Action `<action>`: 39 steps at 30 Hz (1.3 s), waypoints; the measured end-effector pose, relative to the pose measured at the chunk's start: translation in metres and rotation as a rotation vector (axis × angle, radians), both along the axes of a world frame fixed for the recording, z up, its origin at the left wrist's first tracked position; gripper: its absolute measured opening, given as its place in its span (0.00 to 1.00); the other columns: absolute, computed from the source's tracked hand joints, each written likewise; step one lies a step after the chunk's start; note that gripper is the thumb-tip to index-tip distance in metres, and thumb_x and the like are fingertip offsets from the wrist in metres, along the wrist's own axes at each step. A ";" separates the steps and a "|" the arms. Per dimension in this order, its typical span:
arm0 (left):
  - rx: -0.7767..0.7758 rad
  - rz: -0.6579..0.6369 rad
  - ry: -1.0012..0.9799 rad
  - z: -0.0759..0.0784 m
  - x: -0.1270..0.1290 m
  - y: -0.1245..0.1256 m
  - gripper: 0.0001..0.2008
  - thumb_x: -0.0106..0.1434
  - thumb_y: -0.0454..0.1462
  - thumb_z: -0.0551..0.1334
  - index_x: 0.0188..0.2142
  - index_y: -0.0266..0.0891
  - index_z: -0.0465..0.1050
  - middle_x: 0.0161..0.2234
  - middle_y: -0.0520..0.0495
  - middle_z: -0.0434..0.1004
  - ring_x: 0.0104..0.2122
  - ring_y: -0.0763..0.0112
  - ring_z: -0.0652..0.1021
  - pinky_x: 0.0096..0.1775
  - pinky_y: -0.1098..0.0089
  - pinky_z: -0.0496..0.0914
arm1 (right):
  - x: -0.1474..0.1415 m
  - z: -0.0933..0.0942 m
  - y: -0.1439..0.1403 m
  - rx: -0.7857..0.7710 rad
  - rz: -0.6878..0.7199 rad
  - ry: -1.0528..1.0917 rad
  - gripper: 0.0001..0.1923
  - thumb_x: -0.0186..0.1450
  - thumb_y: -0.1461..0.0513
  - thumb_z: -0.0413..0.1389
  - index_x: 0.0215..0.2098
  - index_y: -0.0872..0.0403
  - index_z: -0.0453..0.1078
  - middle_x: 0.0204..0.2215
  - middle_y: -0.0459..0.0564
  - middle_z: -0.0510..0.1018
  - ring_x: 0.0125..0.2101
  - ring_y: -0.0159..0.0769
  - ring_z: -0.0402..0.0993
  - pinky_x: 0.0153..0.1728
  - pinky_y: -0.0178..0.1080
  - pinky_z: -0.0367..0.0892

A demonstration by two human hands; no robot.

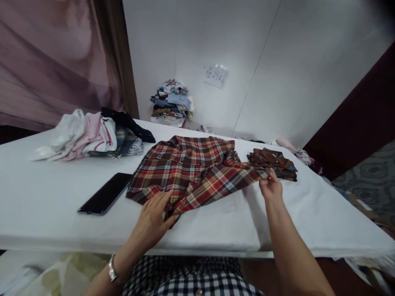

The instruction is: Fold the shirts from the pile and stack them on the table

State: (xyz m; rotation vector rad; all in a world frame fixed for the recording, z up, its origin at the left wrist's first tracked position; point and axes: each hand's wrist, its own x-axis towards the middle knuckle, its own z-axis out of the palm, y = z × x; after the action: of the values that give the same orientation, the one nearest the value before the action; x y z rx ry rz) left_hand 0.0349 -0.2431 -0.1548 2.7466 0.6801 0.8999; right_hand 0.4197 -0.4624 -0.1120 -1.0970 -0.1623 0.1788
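Pinching a corner of a red, brown + cream plaid cloth shirt (180,164) btwn thumb & fingertips, the R hand (270,185) is closed on it, w/ that flap pulled out to the R & raised off the tbl. L hand (156,211) is partly open, fingers lying on the shirt's near edge, thumb apart from them; can't tell if it grips any cloth. Shirt lies mid-tbl on a white cloth-covered table (212,236). Just L of it: flat black rectangular phone (106,193), screen up. Far L: loose pile of white, pink & dark fabric clothes (92,137). R, just past R hand: folded brown-and-teal patterned cloth garment (274,162). By the back wall: tall multicoloured stack of folded clothes (173,102), w/ a white handwritten paper sign (216,77) on the wall, up & R of it
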 end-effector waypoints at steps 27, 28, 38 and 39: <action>-0.018 0.021 0.070 -0.007 -0.003 0.038 0.12 0.64 0.39 0.52 0.36 0.43 0.75 0.44 0.44 0.81 0.49 0.57 0.77 0.51 0.56 0.69 | -0.050 0.021 -0.063 -0.087 0.133 0.149 0.35 0.48 0.61 0.69 0.54 0.43 0.69 0.43 0.43 0.81 0.36 0.33 0.79 0.37 0.35 0.75; -0.053 0.023 0.034 0.000 -0.005 0.042 0.12 0.64 0.39 0.52 0.35 0.43 0.74 0.43 0.44 0.81 0.47 0.59 0.78 0.49 0.59 0.70 | -0.053 0.018 -0.065 -0.101 0.125 0.147 0.36 0.47 0.62 0.69 0.54 0.43 0.69 0.42 0.43 0.82 0.35 0.33 0.79 0.36 0.34 0.75; -0.030 0.543 0.041 0.060 -0.030 0.064 0.15 0.68 0.43 0.48 0.43 0.40 0.70 0.32 0.47 0.79 0.26 0.64 0.77 0.27 0.68 0.68 | -0.018 -0.009 -0.049 -0.794 0.189 -0.347 0.34 0.53 0.51 0.65 0.57 0.49 0.69 0.44 0.51 0.80 0.43 0.45 0.77 0.45 0.45 0.72; -0.020 0.508 0.084 0.051 -0.029 0.065 0.15 0.68 0.42 0.48 0.43 0.40 0.70 0.33 0.46 0.80 0.27 0.63 0.78 0.29 0.67 0.69 | -0.004 -0.011 -0.043 -0.874 0.127 -0.359 0.33 0.56 0.50 0.62 0.58 0.51 0.68 0.40 0.51 0.81 0.39 0.43 0.78 0.40 0.44 0.73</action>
State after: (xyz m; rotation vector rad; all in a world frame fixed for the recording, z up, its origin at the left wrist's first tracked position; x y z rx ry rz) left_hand 0.0060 -0.1777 -0.1033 2.6446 1.4346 0.8534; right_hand 0.4161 -0.5058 -0.1227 -1.9896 -0.5065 0.1667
